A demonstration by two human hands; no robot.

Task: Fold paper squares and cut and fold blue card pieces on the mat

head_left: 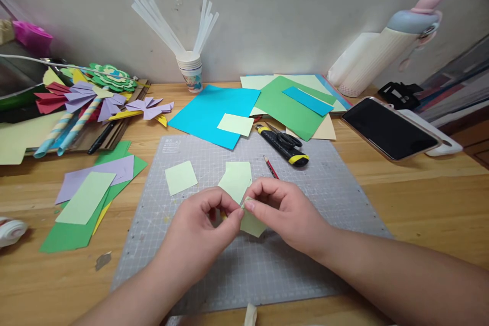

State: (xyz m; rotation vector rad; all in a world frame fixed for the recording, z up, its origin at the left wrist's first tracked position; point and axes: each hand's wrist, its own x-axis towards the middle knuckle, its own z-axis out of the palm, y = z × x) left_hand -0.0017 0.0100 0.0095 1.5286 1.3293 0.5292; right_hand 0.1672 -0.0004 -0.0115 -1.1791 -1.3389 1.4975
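Over the grey cutting mat (214,270), my left hand (208,226) and my right hand (288,214) meet fingertip to fingertip. Both pinch a small piece of pale green paper (247,200), mostly hidden by the fingers. Just beneath them lies another pale green piece (252,225), partly covered by my right hand. Behind the hands is a pale green sheet (235,178), and a pale green square (181,178) lies to its left. A red pencil (271,167) rests behind my right hand.
A black and yellow cutter (282,146) and black scissors (288,139) lie at the mat's back edge. Blue paper (214,107), green paper (298,112) and a paper cup (191,75) with straws stand behind. Paper flowers are at left; a phone (389,128) and bottle (385,53) at right.
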